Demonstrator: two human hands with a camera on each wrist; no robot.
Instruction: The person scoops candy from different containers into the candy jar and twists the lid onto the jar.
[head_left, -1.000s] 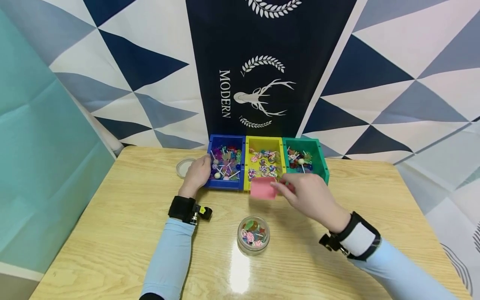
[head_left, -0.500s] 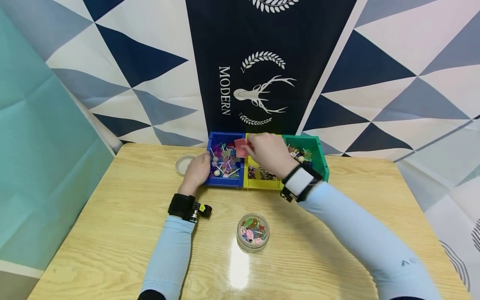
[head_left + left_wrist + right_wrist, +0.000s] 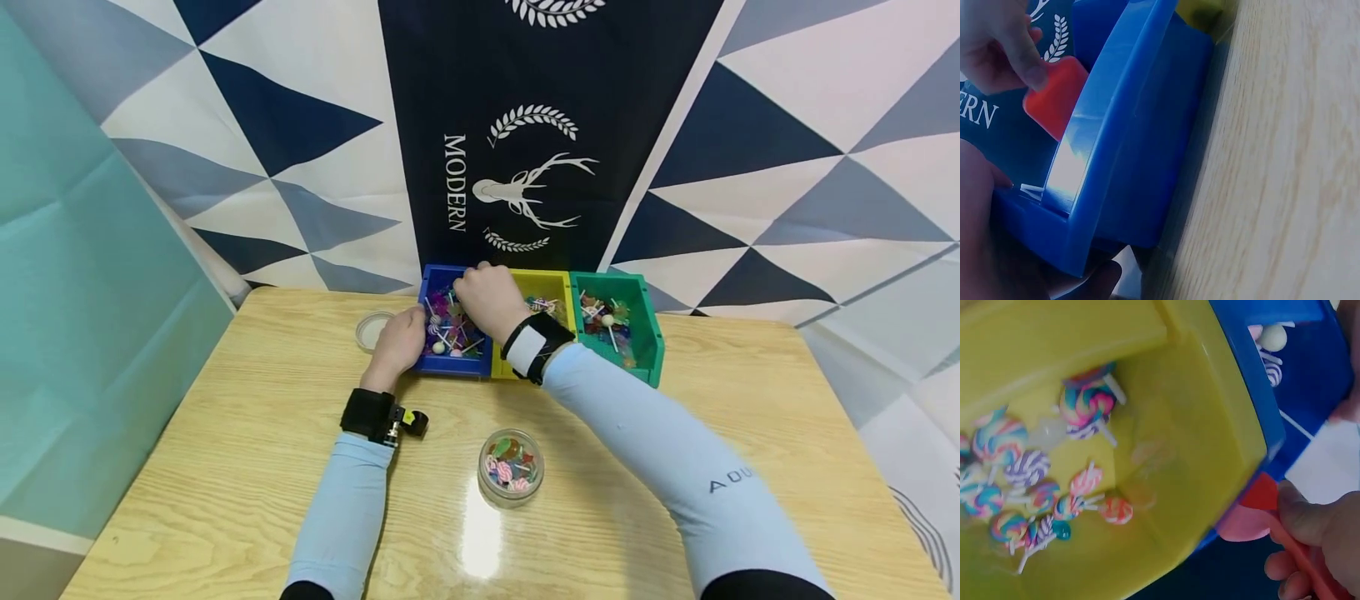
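My left hand [image 3: 400, 343] grips the left side of a blue bin [image 3: 450, 365] that holds small candies and lollipops. In the left wrist view its thumb side lies at the bin's rim, with fingers underneath. My right hand [image 3: 489, 298] is over the blue bin and pinches the handle of a small red scoop [image 3: 1059, 94]. The scoop's blade reaches behind the bin's near wall, so its tip and any load are hidden. Beside the blue bin, a yellow bin [image 3: 551, 283] contains small swirl lollipops [image 3: 1088, 406]; my right wrist partly covers it in the head view.
A green bin [image 3: 648, 358] with more candies joins the yellow one on the right. Nearer on the wooden table [image 3: 225, 467] stands a glass jar [image 3: 504, 498] of mixed candies. A round lid [image 3: 367, 332] lies left of my left hand. Patterned cloth rises behind the bins.
My right hand has carried the scoop from in front of the yellow bin, up and left, into the blue bin. My left hand has stayed on the blue bin.
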